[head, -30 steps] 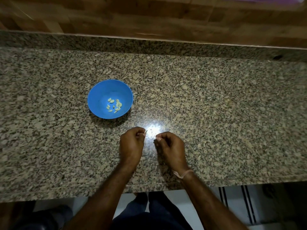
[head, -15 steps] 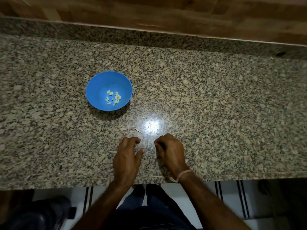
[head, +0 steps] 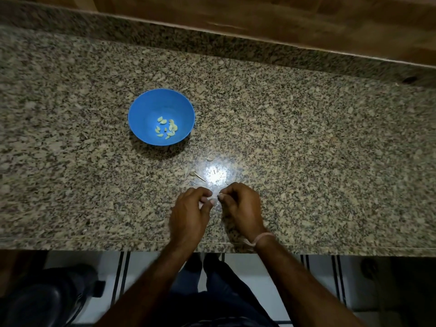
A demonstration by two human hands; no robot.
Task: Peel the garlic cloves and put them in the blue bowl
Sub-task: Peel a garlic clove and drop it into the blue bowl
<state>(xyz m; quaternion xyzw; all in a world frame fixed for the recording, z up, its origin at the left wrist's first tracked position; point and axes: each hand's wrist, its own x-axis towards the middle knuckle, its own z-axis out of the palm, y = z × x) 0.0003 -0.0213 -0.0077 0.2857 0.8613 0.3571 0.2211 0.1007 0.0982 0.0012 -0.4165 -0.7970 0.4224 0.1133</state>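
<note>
The worktop (head: 306, 138) is used near its front edge for peeling. The blue bowl (head: 146, 114) is set back to the left, within reach, with peeled cloves (head: 167, 128) gathered inside. A small pale garlic clove (head: 215, 198) is pinched between the curled fingertips of the left hand (head: 188, 215) and right hand (head: 243, 208), probably for stripping. Skin scraps (head: 199, 177) are left just beyond.

At lower centre, the curled fingers of the left hand (head: 190, 215) and right hand (head: 243, 208) are hiding most of a pale bit (head: 215, 199) pinched between them, too small to identify. Scraps (head: 199, 177) just above are proving equally unreadable. Both forearms (head: 146, 286) are running off the bottom edge, and a dark shape (head: 47, 300) at lower left is dissolving into shadow.
</note>
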